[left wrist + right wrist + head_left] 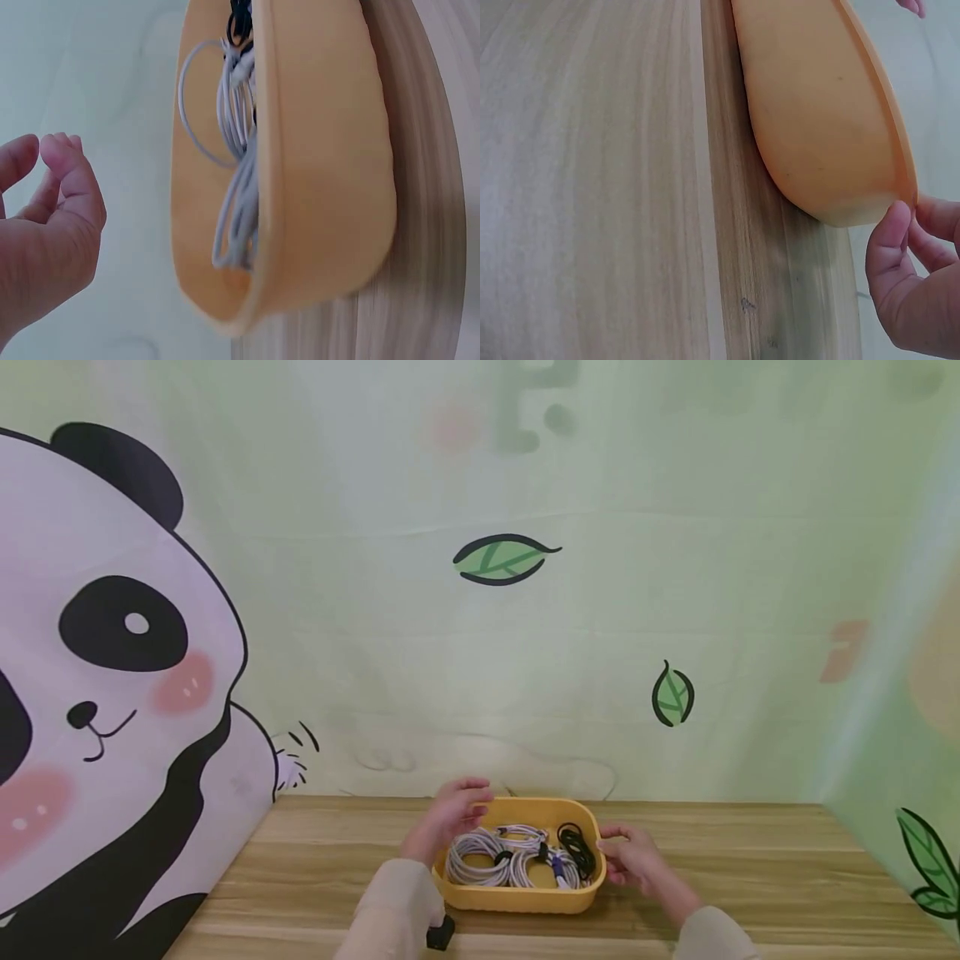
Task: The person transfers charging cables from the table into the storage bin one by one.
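A yellow plastic storage bin [525, 900] stands on the wooden table, holding coiled cables. Grey-white cable coils [480, 860] fill its left and middle, with black and blue ties around them, and a black cable [576, 847] lies at its right end. My right hand [630, 858] pinches the bin's right end at the rim; in the right wrist view the thumb [891, 229] presses the outer wall. Over the bin's left end hovers my left hand [456, 810], its fingers loosely bent and holding nothing. The left wrist view shows that hand [56, 214] apart from the bin.
A small black block [441, 933] sits on the table [750, 877] by the left sleeve, in front of the bin. Behind the table hangs a pale green printed backdrop [375, 610] with a panda and leaves.
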The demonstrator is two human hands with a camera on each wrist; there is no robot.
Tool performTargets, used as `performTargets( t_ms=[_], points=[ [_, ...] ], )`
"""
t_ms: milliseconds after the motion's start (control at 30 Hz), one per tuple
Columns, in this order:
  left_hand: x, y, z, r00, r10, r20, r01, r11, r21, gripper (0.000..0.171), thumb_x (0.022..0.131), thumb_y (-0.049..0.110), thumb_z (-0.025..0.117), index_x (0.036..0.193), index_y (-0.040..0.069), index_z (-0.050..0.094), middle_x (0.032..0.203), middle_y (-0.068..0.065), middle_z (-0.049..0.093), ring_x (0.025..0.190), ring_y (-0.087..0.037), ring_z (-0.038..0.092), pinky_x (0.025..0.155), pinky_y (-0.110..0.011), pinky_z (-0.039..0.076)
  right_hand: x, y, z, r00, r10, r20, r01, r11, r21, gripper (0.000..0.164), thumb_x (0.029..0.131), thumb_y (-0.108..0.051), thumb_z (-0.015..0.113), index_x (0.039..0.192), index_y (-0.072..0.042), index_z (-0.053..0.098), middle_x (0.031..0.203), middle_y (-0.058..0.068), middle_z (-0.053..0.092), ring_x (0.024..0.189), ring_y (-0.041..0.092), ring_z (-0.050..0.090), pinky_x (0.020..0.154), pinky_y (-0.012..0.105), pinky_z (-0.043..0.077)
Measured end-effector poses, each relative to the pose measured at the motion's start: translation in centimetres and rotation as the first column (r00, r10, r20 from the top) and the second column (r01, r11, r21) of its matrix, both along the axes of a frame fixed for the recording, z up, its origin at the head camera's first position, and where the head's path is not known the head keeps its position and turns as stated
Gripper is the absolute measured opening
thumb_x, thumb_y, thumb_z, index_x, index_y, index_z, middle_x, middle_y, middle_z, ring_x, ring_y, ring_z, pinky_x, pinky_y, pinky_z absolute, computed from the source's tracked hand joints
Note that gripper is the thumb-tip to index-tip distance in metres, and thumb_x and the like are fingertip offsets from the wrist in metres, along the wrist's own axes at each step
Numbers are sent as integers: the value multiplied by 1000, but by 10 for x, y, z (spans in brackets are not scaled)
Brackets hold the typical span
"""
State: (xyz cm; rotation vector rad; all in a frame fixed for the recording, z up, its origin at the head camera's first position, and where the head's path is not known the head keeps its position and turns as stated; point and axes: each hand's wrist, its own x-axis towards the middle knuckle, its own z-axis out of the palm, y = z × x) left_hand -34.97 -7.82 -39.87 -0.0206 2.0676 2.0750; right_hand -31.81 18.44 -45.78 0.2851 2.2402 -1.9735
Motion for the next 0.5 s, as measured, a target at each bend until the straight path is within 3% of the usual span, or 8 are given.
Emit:
performTargets(
  t_ms=[167,500],
  points=[
    [1,-19,-1,994,111,-13,-110,993,38,25,84,8,51,108,-1,49,77,0,53,60,-7,48,52,-16,42,3,-1,-1,1000,-12,-24,12,1000,12,31,84,-5,53,112,5,48,54,-1,46,44,7,44,40,19,39],
    [-1,-52,-2,957,290,-14,-289,955,66,28,84,6,51,110,-1,49,84,-4,55,63,-8,48,54,-17,42,6,9,6,996,-52,-79,54,998,25,27,85,-6,52,107,8,48,58,0,47,45,8,44,41,20,39]
  ],
)
